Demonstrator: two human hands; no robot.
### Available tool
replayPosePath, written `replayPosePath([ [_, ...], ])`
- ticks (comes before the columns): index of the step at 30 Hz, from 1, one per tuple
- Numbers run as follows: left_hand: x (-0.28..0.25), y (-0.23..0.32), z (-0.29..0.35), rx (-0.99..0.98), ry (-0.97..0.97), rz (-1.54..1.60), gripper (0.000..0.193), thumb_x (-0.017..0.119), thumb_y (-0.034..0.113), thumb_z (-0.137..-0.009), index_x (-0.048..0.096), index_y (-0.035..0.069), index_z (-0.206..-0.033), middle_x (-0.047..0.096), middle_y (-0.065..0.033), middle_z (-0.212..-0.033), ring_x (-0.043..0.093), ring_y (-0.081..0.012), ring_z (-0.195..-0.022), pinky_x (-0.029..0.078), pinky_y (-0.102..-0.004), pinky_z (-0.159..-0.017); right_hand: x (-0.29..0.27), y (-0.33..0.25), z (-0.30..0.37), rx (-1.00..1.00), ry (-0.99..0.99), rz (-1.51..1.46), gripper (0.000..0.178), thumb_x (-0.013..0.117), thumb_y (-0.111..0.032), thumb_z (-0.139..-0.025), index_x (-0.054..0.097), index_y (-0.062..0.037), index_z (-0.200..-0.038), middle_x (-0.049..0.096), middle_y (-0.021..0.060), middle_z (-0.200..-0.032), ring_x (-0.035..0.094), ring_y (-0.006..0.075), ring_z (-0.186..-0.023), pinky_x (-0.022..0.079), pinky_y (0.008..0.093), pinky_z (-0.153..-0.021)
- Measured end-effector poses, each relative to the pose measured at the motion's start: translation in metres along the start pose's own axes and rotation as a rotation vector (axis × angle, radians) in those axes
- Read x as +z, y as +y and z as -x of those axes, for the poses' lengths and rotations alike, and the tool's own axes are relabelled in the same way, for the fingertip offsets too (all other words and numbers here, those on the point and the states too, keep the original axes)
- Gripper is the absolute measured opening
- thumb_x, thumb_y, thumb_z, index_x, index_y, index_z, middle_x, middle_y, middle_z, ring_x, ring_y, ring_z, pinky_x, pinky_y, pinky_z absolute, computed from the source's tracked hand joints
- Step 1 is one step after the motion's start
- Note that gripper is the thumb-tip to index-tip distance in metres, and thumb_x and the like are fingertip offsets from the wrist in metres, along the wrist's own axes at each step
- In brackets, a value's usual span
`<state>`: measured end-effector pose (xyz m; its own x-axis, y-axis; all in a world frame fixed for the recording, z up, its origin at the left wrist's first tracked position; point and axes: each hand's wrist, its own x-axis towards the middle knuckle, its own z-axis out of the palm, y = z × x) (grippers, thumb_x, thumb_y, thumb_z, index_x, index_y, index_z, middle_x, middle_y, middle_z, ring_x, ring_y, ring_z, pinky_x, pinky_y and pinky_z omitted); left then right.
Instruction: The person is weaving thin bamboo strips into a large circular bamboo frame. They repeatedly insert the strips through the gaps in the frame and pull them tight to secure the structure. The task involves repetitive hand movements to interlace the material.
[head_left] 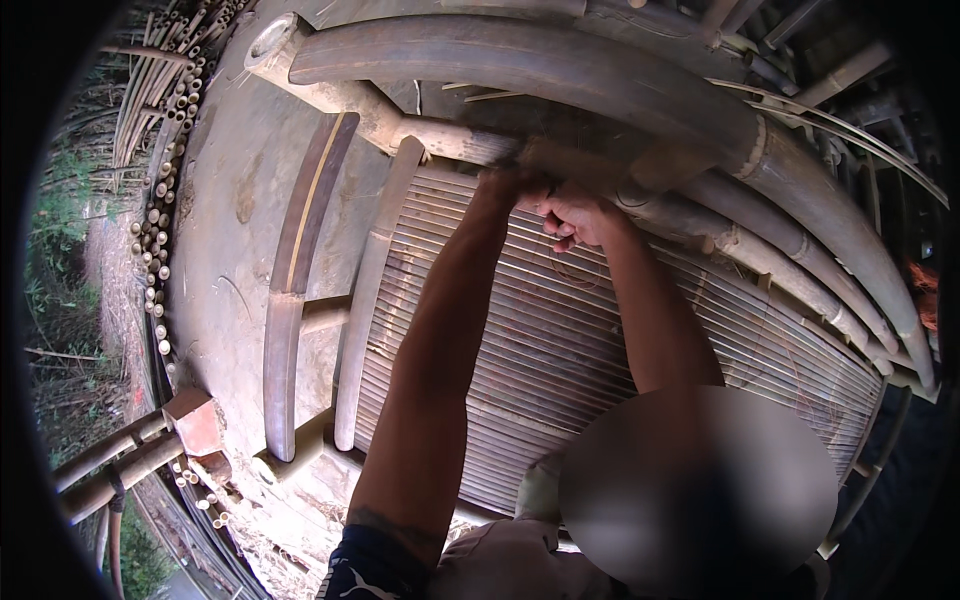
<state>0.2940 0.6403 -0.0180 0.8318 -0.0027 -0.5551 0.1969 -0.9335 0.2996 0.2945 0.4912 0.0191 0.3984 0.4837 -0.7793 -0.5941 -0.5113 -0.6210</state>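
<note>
A bamboo bench with a slatted seat [540, 370] lies before me, and both my arms reach over it to its far rail [455, 138]. My left hand [508, 188] is closed against that rail, its fingers mostly in shadow. Right beside it, nearly touching, my right hand [580, 215] has its fingers curled in. What either hand grips is too dark and small to make out. Below the right hand a thin reddish strand [580, 278] loops loosely over the slats.
A thick curved bamboo pole [530, 50] runs above the rail. At the left stand a split bamboo armrest [300, 270] and the seat's side piece [375, 260]. Farther left lie stacked cut bamboo ends [160, 240] and a reddish block [195, 420]. A blurred patch hides the lower right.
</note>
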Motion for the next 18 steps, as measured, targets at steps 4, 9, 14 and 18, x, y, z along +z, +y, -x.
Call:
replayPosePath([
  [4, 0.012, 0.007, 0.008, -0.126, 0.184, 0.058, 0.055, 0.053, 0.050, -0.086, 0.061, 0.016, -0.128, 0.060, -0.0160, -0.131, 0.052, -0.0308, -0.128, 0.034, -0.0441, -0.110, 0.012, -0.001, 0.021, -0.134, 0.235, 0.287, 0.020, 0.053, -0.020, -0.095, 0.061, -0.0044, -0.104, 0.054, 0.0028, -0.063, 0.052, 0.0105, -0.050, 0.051, 0.0323, -0.049],
  [9, 0.015, -0.015, 0.052, -0.023, 0.611, 0.264, 0.033, 0.058, 0.043, -0.088, 0.074, 0.015, -0.094, 0.072, -0.0084, -0.099, 0.067, -0.0263, -0.097, 0.033, -0.0475, -0.107, 0.010, 0.006, 0.035, -0.437, 0.434, -0.066, 0.035, 0.047, -0.013, -0.094, 0.055, -0.0010, -0.126, 0.067, 0.0188, -0.104, 0.068, 0.0243, -0.063, 0.059, 0.0348, -0.056],
  [14, 0.007, 0.015, 0.089, 0.469, 0.953, 0.211, 0.010, 0.068, 0.025, -0.083, 0.073, 0.016, -0.082, 0.070, -0.0040, -0.084, 0.065, -0.0250, -0.084, 0.041, -0.0432, -0.094, 0.004, 0.052, -0.007, -0.771, 0.183, -0.149, 0.045, 0.057, -0.004, -0.091, 0.047, -0.0037, -0.135, 0.064, 0.0141, -0.105, 0.066, 0.0214, -0.072, 0.057, 0.0325, -0.068],
  [18, 0.033, -0.037, 0.066, 0.548, 1.188, 0.119, 0.024, 0.070, 0.019, -0.086, 0.067, 0.014, -0.109, 0.071, -0.0119, -0.087, 0.068, -0.0300, -0.082, 0.052, -0.0432, -0.075, 0.019, 0.059, 0.049, -0.737, 0.718, 0.544, 0.049, 0.078, -0.018, -0.082, 0.056, -0.0001, -0.123, 0.064, 0.0143, -0.096, 0.064, 0.0158, -0.077, 0.056, 0.0305, -0.070],
])
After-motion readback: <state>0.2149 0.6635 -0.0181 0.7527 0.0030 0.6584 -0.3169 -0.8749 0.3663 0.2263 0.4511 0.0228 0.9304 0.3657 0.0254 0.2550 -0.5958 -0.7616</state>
